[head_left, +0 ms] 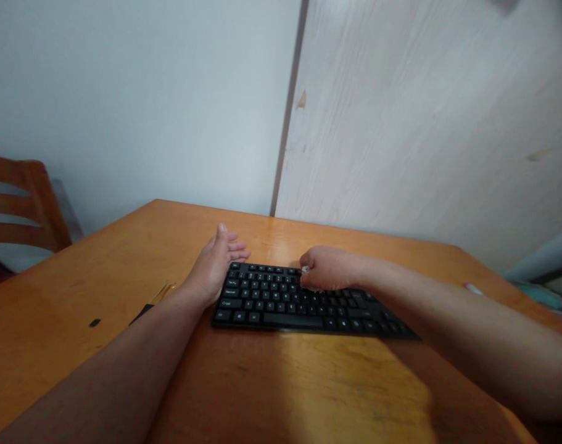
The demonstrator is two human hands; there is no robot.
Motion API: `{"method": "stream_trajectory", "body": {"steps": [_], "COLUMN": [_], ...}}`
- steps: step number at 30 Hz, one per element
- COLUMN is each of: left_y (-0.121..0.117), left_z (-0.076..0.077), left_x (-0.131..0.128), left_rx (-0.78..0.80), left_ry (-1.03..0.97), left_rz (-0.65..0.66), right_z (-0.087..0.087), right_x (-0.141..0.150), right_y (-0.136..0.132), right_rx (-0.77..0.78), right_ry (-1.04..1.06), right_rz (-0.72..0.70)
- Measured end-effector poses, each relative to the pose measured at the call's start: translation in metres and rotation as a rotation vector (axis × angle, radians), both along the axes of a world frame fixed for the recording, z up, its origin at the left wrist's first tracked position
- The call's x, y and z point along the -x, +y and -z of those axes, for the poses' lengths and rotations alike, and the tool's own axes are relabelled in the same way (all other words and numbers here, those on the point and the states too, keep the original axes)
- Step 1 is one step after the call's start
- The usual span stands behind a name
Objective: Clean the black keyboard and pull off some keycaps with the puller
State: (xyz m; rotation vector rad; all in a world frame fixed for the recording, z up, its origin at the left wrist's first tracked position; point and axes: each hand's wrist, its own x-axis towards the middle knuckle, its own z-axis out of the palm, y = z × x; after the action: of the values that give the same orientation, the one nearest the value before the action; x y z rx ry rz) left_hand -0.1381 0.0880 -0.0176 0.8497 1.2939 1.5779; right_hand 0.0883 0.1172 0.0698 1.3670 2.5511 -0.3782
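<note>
A black keyboard (pixel 292 321) lies flat on the wooden table with its space bar side toward me. My left hand (pixel 218 262) rests at the keyboard's left edge, open, with the fingers stretched out past its far left corner. Over the upper middle keys, my right hand (pixel 332 269) is closed on a crumpled white wad (pixel 305 270) that looks like tissue. Bits of the wad show by the thumb and under the fingers, against the keys. My right hand and forearm cover part of the keyboard's right side.
Left of the keyboard lie a small black piece (pixel 94 322) and a black binder clip (pixel 144 310) with gold-coloured wire handles, partly behind my left forearm. A wooden chair (pixel 42 203) stands at the left. A small white item (pixel 473 288) lies at the right. Walls rise behind the table (pixel 355 382).
</note>
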Motion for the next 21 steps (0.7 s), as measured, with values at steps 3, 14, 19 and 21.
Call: {"method": "stream_trajectory", "body": {"steps": [3,14,19,21], "left_y": [0.0,0.0,0.0,0.0], "left_z": [-0.001,0.001,-0.002,-0.002], "left_x": [0.0,0.002,0.0,0.001], "left_rx": [0.009,-0.002,0.007,0.003], "left_ry": [0.001,0.002,0.012,0.013], "left_rz": [-0.01,-0.007,-0.01,-0.011], "right_z": [0.002,0.004,0.01,0.012], "right_x": [-0.008,-0.036,-0.055,-0.062], "right_y": [0.001,0.001,0.006,0.007], "right_rx": [-0.006,-0.002,0.005,-0.002], "right_ry": [-0.012,0.028,0.081,0.092], "right_rz": [0.002,0.039,0.029,0.032]}}
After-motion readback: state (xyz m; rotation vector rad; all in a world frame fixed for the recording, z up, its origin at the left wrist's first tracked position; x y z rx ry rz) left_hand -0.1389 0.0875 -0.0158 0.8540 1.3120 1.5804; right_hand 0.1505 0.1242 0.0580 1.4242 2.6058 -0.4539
